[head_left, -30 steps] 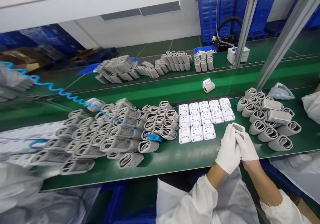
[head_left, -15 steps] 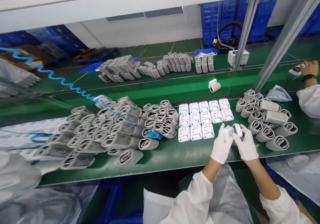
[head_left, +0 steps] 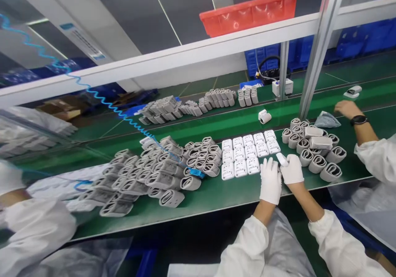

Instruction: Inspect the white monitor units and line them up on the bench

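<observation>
My right hand [head_left: 292, 170], white-gloved, is closed around a small white wrist blood-pressure monitor [head_left: 281, 159], seen nearly edge-on with much of it hidden by the fingers. Close beside it, my left hand [head_left: 270, 181] has its gloved fingers stretched forward, back of the hand up. Just beyond the left fingertips, white monitor housings [head_left: 239, 167] lie in neat rows on the green bench. Rolled grey cuffs [head_left: 317, 164] stand in a group to the right of my right hand.
A large pile of grey cuffs [head_left: 162, 181] covers the bench's left part, with a blue air-gun nozzle [head_left: 196, 172] on a coiled hose. A monitor with cuff [head_left: 264, 117] rests near the divider. Co-workers' arms [head_left: 365, 130] reach in at both sides. A red bin [head_left: 249, 15] sits overhead.
My left hand has opened from its grip and its fingers now stretch forward. The right hand keeps the white monitor, now tilted differently. The camera has turned upward, and a co-worker's arm appears at left.
</observation>
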### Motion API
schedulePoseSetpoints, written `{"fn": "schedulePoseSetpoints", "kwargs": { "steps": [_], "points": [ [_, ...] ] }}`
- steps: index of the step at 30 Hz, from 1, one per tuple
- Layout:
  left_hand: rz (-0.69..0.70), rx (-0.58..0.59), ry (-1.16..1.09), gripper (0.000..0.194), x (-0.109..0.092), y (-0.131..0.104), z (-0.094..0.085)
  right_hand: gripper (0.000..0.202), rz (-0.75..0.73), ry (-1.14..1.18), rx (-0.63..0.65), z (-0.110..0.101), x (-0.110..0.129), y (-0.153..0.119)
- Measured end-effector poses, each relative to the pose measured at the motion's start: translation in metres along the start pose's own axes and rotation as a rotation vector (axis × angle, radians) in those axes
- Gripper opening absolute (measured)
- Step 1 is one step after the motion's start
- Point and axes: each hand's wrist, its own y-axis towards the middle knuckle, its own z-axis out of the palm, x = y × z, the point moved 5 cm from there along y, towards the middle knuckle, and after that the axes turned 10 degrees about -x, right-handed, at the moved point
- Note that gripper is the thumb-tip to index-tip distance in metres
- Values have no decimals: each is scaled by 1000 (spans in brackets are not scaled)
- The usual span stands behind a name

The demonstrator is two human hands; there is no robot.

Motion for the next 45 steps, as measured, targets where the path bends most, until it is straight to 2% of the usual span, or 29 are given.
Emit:
{"fn": "schedulePoseSetpoints", "kwargs": {
  "steps": [2, 3, 5, 7, 9, 11, 13, 15, 18, 21, 23, 27, 32, 34, 36, 39, 45],
  "points": [
    [118, -19, -51, 30, -5, -8, -8, 5, -30, -16, 8, -3, 4, 0],
    [157, -27, -78, 27, -7, -12, -13, 9, -38, -35, 26, -4, 6, -1],
    [178, -22, -93, 25, -9, -19, -23, 37, -45, -109, 83, -6, 10, -2],
    [151, 34, -47, 35, -9, -24, -29, 58, -35, -188, 159, -5, 13, -3],
    [119, 126, 9, 60, -11, -26, -33, 70, -19, -237, 223, -4, 15, -3],
    [72, 198, 19, 76, -11, -27, -35, 79, -10, -275, 257, -3, 16, -3],
    [13, 220, -21, 75, -10, -28, -38, 87, -11, -319, 264, -1, 17, -2],
    [-30, 183, -80, 64, -9, -29, -43, 93, -7, -347, 251, 1, 17, -2],
    [2, 143, -157, 47, -10, -30, -49, 87, 4, -361, 177, -2, 16, -2],
    [72, 225, -186, 48, -14, -27, -52, 72, -18, -455, 88, -12, 19, -3],
    [84, 270, -189, 50, -16, -24, -54, 70, -21, -549, 69, -18, 23, -4],
    [81, 290, -208, 43, -16, -22, -58, 83, -52, -646, 156, -18, 32, -5],
    [88, 254, -237, 37, -13, -24, -59, 67, -78, -646, 209, -9, 31, -4],
    [81, 247, -248, 37, -13, -24, -58, 68, -63, -566, 185, -7, 26, -4],
    [67, 250, -260, 37, -12, -22, -56, 67, -43, -383, 157, -8, 20, -5],
    [31, 256, -279, 41, -10, -18, -54, 56, -64, -144, 168, -7, 15, -11],
    [-32, 266, -321, 60, -5, 0, -53, 51, -87, -16, 201, -5, 10, -16]
  ]
}}
